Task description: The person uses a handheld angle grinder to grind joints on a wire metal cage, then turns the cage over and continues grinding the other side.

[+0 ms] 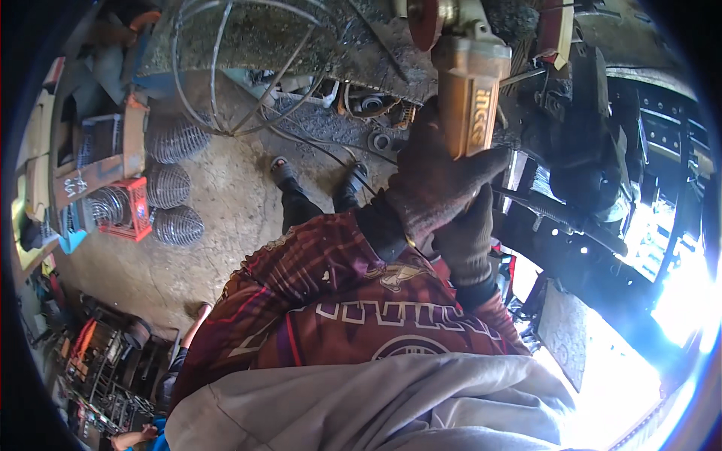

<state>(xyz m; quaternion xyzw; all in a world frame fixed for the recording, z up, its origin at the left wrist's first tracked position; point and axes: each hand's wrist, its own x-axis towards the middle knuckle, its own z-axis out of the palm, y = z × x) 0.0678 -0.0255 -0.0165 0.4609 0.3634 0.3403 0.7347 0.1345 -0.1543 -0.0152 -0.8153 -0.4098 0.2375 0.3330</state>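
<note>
Angle grinder (472, 98), orange-bodied, extends forward from the left hand (444, 177), which is gloved and wrapped around the rear of its housing. Right hand (465, 242), also gloved, sits just behind the left; its grip is obscured and cannot be determined. Abrasive disc (423, 21) is positioned ahead of both hands; wire frame (219, 66) stands left of them, over the surface (368, 64).

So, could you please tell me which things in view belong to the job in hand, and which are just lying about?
Part of the job, it seems:
grinder, gripped by the gloved left hand
its disc
perhaps the big wire frame

Lying about, it seems:
wire coils on the floor
red crate beside them
</note>
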